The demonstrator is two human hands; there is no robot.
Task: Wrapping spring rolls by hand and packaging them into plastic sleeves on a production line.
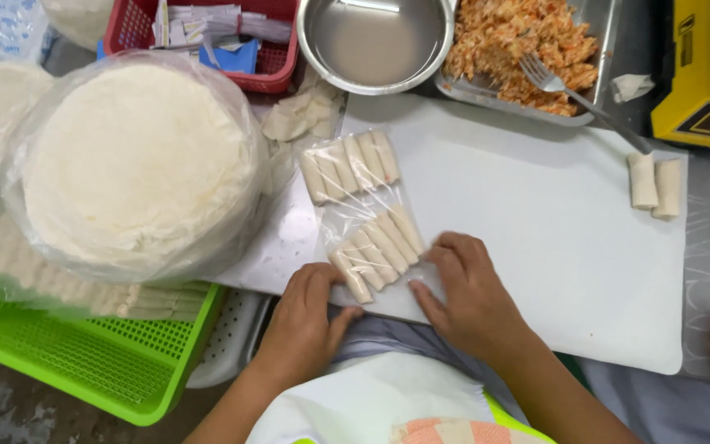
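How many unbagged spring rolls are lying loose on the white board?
2: both loose spring rolls lie side by side at the white board's right edge. The other rolls are bagged.

A crowded steel table (289, 238) fills the view under flat, even light, its metal surface dully reflecting beneath a white cutting board (552, 230). A lime-green plastic basket (84, 362) overhangs the table's near left edge, a red basket (273, 57) sits at the far side beside a round steel bowl (375, 41), and a yellow scale (700, 90) stands at the far right. Dark, mottled concrete floor (10, 411) shows at lower left.
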